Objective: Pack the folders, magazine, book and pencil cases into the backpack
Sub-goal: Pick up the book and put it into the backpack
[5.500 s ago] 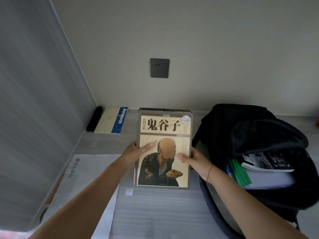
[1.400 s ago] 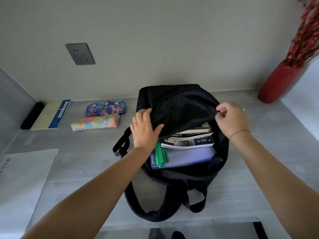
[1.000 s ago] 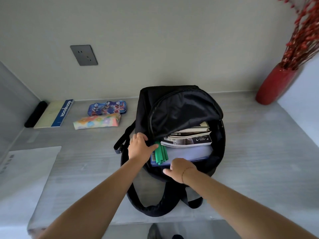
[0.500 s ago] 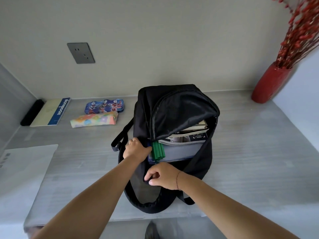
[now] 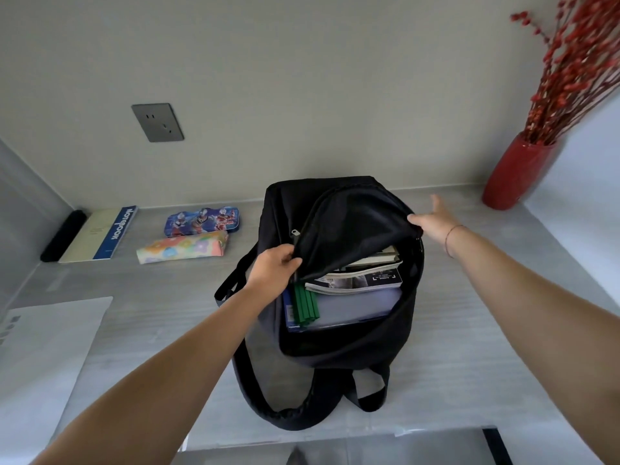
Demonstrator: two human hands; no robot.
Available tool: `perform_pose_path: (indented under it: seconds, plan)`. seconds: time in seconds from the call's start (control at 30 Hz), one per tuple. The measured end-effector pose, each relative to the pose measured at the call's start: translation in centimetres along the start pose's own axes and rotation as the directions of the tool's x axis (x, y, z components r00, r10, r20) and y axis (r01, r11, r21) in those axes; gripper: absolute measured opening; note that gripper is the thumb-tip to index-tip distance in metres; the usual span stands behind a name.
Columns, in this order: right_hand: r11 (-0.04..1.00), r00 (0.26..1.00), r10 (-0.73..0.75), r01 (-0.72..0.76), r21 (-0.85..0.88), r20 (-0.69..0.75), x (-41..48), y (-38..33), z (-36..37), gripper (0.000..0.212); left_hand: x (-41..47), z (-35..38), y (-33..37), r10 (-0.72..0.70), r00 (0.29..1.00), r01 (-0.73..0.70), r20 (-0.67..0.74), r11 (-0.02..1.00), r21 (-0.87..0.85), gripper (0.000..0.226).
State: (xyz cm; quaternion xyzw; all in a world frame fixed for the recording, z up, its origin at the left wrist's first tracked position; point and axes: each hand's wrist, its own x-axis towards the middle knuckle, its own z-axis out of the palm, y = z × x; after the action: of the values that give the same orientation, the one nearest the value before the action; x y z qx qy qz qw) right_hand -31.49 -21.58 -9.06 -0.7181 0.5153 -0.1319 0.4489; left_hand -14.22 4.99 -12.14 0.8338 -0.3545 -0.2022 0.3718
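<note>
1. Black fabric backpack (image 5: 335, 209) sitting mid-surface on the pale grey wood-grain surface (image 5: 469, 330), main zip wide open.
2. Left hand (image 5: 273, 268) closed, pinching the left edge of the flap by the zipper.
3. Right hand (image 5: 432, 221) at the flap's right edge, thumb touching the fabric, fingers spread open, not really gripping.
4. Inside: green-spined folders (image 5: 305, 305), pale lilac plastic folder (image 5: 355, 305), glossy magazine (image 5: 355, 281), thick cream-paged book (image 5: 375, 258) stacked on top.
5. Far left, outside the bag: blue cartoon-hero pencil case (image 5: 201, 221) touching a pastel floral pencil case (image 5: 183, 246).
6. Further left, cream notebook with blue spine (image 5: 100, 234). Far right, red vase (image 5: 516, 172).
</note>
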Motion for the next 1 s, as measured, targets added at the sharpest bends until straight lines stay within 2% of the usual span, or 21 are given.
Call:
perform_pose_path:
  seconds: [0.1,0.17,0.23,0.33,0.43,0.53,0.63,0.77,0.87,0.93,1.0]
  plan:
    - [0.999,0.995,0.001,-0.006,0.049,0.101,1.1,0.4,0.0,0.081,0.0,-0.8,0.1,0.005,1.000,-0.005,0.017,1.000,0.023,0.009]
    - [0.995,0.992,-0.050,0.040,0.094,0.113,1.1,0.6,0.2,0.073,0.1,-1.4,0.1,0.034,0.998,-0.038,0.050,0.997,0.074,0.022]
    - [0.985,0.987,-0.127,0.114,0.132,0.096,0.6,1.0,0.5,0.055,0.1,-2.0,0.5,0.052,0.991,-0.071,0.121,0.985,0.154,0.035]
    - [0.978,0.974,-0.194,0.183,0.102,0.113,-0.9,1.4,0.8,0.026,-0.1,-2.3,0.6,0.023,0.974,-0.072,0.224,0.974,0.213,0.041]
    - [0.956,0.927,-0.295,0.289,0.060,0.230,-3.0,2.3,0.3,0.023,-0.6,-1.9,0.4,0.027,0.944,-0.129,0.329,0.947,0.293,0.027]
    - [0.892,0.843,-0.369,0.440,-0.107,0.391,-4.9,4.1,-0.3,0.021,-1.0,-1.3,0.2,0.023,0.908,-0.208,0.418,0.890,0.405,0.017]
    - [0.828,0.823,-0.302,0.476,-0.294,0.481,-7.0,6.4,0.1,0.028,-1.4,-0.5,0.3,-0.044,0.872,-0.244,0.488,0.825,0.510,0.026]
    - [0.775,0.842,-0.222,0.459,-0.435,0.492,-9.8,8.2,2.2,0.047,-2.0,1.0,0.9,-0.175,0.805,-0.338,0.567,0.652,0.679,0.039]
    - [0.620,0.786,-0.054,0.510,-0.596,0.616,-10.9,7.9,3.7,0.059,-2.7,2.0,0.9,-0.295,0.749,-0.374,0.593,0.550,0.746,0.038]
    - [0.516,0.726,0.079,0.557,-0.651,0.684,-11.1,6.8,4.0,0.064,-3.1,2.0,0.4,-0.377,0.696,-0.364,0.611,0.548,0.753,0.040]
    - [0.476,0.727,0.090,0.569,-0.670,0.681,-11.1,4.7,4.1,0.060,-3.2,1.3,0.4,-0.335,0.700,-0.293,0.631,0.671,0.681,0.044]
